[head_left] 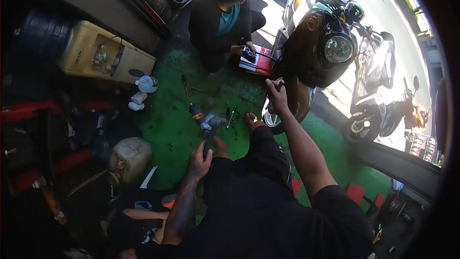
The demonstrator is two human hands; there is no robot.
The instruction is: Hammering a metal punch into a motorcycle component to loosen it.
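Note:
My left hand (199, 162) is closed round a dark, elongated tool handle (209, 143). Just beyond it is an orange-and-black power tool (196, 114) with a blurred grey-blue part; whether it joins that handle, I cannot tell. My right hand (277, 95) grips a small dark object (281, 85) beside the front wheel of a black scooter (303, 43). Several small tools (232, 117) lie on the green floor (172, 93) by my bare foot (251, 119), with a long screwdriver (184, 85) farther back.
A crouching co-worker (213, 29) holds a dark part over a red-and-white box (262, 62). Another person (139, 225) is at lower left, near a plastic jerrycan (129, 156). A cream dispenser (122, 60) and white bottle (146, 84) stand left; a second scooter (364, 124) stands right.

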